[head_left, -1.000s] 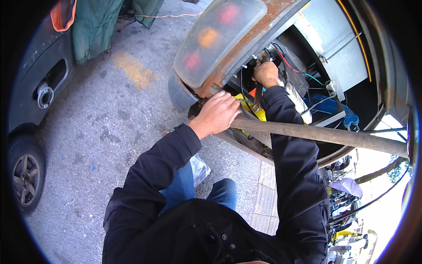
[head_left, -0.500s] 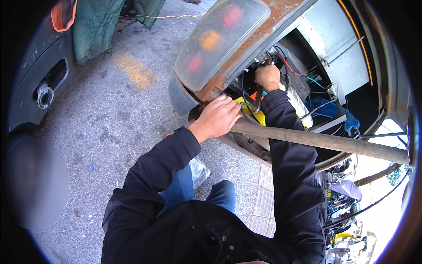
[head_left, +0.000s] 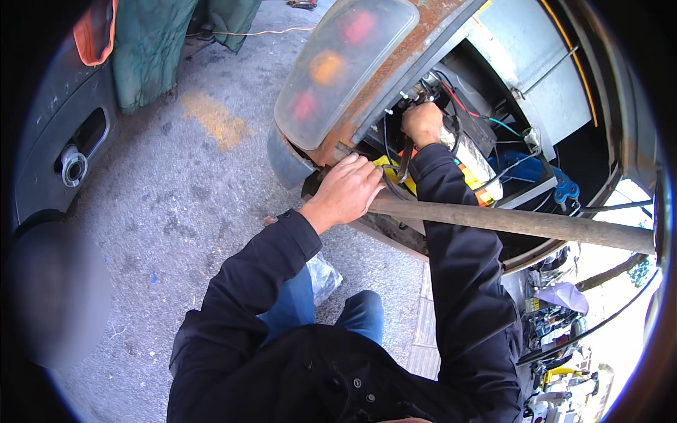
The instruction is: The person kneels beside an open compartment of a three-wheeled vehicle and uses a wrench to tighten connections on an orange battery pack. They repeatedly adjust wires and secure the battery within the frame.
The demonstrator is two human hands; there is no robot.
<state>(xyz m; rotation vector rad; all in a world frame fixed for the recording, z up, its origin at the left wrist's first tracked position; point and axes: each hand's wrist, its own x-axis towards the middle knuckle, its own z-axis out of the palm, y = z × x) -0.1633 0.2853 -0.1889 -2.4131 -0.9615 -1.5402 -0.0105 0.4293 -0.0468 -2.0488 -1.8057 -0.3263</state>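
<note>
The left hand (head_left: pixel 344 187), fingers close together, rests at the rusty brown metal vehicle corner (head_left: pixel 330 151), beside the long grey-brown wooden pole (head_left: pixel 529 223). The right hand (head_left: pixel 424 123) is curled inside the dark open compartment (head_left: pixel 534 259); what it grips, I cannot tell. Leftward is the clouded plastic lamp (head_left: pixel 342 67).

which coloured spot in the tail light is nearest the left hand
The lower red spot; the orange spot and upper red spot sit farther from the left hand.

left fingers (head_left: pixel 366 171) by pole (head_left: pixel 536 225), right fingers (head_left: pixel 412 118) inside compartment (head_left: pixel 536 255)
</note>
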